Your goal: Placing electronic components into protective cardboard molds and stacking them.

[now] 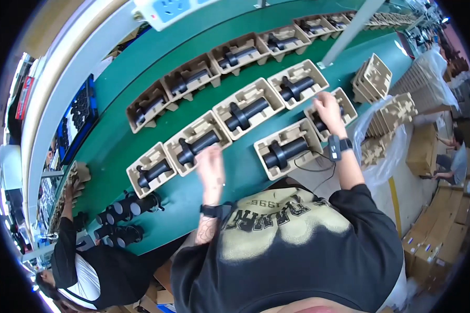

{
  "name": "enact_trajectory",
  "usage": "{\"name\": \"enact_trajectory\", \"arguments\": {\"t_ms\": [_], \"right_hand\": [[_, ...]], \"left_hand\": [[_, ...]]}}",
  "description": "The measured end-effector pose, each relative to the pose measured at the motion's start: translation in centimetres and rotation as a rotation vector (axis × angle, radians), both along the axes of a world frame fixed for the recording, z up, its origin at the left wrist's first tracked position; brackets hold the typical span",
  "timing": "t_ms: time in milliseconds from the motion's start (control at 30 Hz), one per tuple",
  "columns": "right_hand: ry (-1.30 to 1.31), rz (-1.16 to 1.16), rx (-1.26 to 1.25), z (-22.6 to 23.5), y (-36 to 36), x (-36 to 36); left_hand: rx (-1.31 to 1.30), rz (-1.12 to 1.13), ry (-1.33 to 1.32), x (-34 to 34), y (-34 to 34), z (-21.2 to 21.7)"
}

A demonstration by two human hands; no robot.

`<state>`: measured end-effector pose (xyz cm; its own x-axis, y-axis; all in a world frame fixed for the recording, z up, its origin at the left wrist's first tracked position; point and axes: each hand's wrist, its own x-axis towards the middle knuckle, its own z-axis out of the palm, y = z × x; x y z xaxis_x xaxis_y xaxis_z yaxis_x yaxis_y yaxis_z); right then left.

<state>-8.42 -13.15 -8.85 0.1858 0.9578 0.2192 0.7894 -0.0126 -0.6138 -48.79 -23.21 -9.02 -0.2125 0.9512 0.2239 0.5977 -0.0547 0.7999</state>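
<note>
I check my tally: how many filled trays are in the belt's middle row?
4 filled trays: leftmost tray, second tray, third tray, rightmost tray; none seems hidden.

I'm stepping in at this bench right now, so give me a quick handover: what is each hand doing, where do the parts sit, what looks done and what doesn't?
Left hand: open, blurred, over the green conveyor belt, holding nothing, beside a moulded brown pulp tray with a black cylindrical part.
Right hand: on the black part in the rightmost pulp tray; grip unclear.
Done: the two rows of trays on the belt each hold a black part.
Left: empty pulp trays stacked at right; loose black cylinders lie at the near left belt edge.
</note>
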Motion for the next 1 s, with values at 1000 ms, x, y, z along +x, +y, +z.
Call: {"name": "enact_trajectory", "arguments": {"t_ms": [1000], "right_hand": [[-0.031,1.32,-0.353,-3.1,-12.6,-29.7]], "left_hand": [[-0.095,0.354,0.276,-7.6,-14.3,-7.1]]}}
